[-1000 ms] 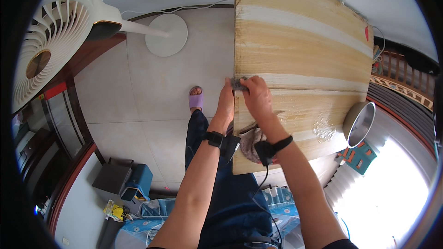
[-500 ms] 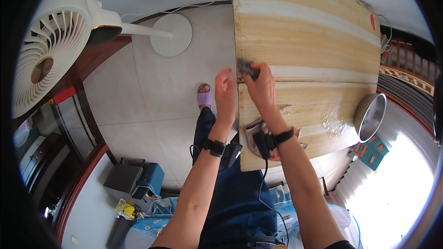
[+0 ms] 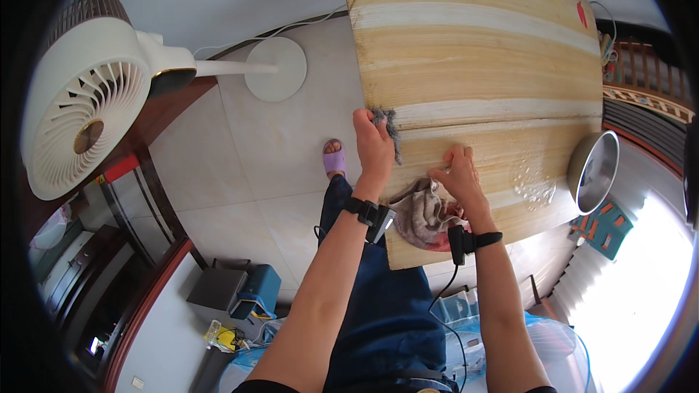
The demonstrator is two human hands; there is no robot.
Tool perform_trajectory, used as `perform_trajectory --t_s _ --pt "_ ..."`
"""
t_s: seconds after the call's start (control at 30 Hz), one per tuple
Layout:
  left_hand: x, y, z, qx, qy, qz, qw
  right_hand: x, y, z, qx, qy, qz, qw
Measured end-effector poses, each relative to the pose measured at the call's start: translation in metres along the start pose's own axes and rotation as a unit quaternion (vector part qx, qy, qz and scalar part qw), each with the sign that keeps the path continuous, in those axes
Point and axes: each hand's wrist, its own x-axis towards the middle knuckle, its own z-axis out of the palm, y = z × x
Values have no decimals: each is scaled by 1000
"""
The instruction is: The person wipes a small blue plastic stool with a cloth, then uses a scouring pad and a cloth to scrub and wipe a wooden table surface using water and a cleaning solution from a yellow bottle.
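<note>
My left hand is closed on a grey, frizzy scouring pad at the left edge of the wooden tabletop. Part of the pad sticks out past the fingers onto the wood. My right hand is open and holds nothing, its fingers apart and low over the near board. Whether its fingertips touch the wood, I cannot tell. Just below that hand lies a crumpled brownish-grey and pink cloth, partly hidden by my right wrist. Wet, foamy drops spot the board to the right.
A steel bowl stands at the table's right edge. On the left are a white fan and its round base. A dark box and a blue bin stand lower left. A cable hangs from my right wrist device.
The scouring pad has passed from my right hand to my left at the table edge. My right hand has moved right and nearer, its fingers now apart. The view has shifted slightly.
</note>
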Motion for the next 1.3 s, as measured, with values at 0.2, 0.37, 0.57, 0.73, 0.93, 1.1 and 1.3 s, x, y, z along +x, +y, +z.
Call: perform_trajectory --t_s 0.2,0.37,0.57,0.73,0.93,1.1,1.3 --pt "53 15 -6 16 -24 -11 1000 15 14 15 -31 51 -10 998" --pt "75 1 -9 21 -4 12 1000 17 8 14 -34 48 6 998" --pt "8 -20 -17 32 11 -106 994 14 8 11 -30 47 -3 998" --pt "23 -14 -19 72 -16 8 997 16 -1 10 -44 34 13 998" --pt "82 -8 -4 80 -39 8 996 14 3 10 -42 40 13 998" --pt "146 2 -9 29 -126 -53 990 15 1 8 -59 29 18 998" --pt "85 -11 -11 94 -123 -59 986 16 2 5 -51 18 25 998"
